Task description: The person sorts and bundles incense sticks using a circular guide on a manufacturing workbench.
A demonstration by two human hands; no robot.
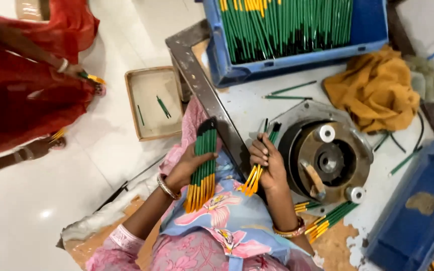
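Head view: hands working at table (247, 108) edge
Left hand (189, 165): gripping pencil bundle (203, 165), fingers closed
Right hand (268, 163): clutching pencils (255, 176) beside machine (327, 158)

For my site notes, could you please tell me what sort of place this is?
Probably a small pencil-making workshop. A blue crate holds many green pencils, a round metal machine sits on the worn workbench, and both hands, left hand and right hand, grip pencil bundles.
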